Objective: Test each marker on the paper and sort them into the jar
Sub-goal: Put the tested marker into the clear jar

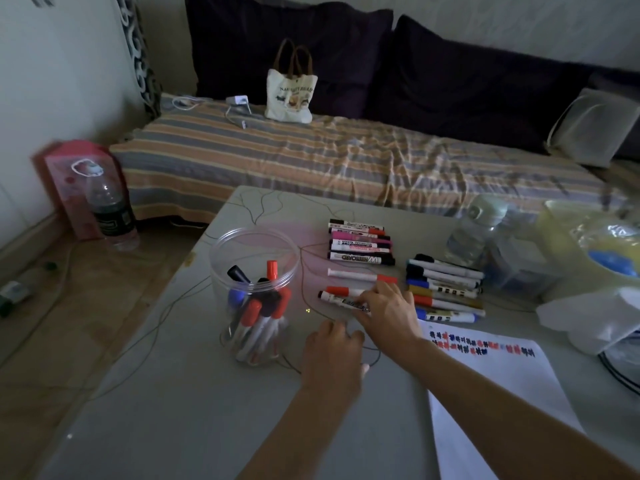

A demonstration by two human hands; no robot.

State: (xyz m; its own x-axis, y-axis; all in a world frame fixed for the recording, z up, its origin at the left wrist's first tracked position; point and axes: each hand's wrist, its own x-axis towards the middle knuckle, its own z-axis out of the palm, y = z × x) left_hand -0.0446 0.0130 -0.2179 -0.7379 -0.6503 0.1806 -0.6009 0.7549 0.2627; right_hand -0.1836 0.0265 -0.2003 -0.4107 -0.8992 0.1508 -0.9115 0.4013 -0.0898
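A clear plastic jar stands on the table with several red, blue and black markers upright inside. Right of it lie loose markers: a stack of whiteboard markers, a red-capped one and a row of several more. My right hand reaches over a black-capped marker and its fingers curl onto it. Curled, my left hand rests on the table just below and holds nothing. White paper with red, blue and black test marks lies at the right.
A clear bottle, plastic containers and a yellow bag crowd the table's right side, with white tissue below them. A striped bed with a tote bag lies behind. On the floor at left stands a water bottle.
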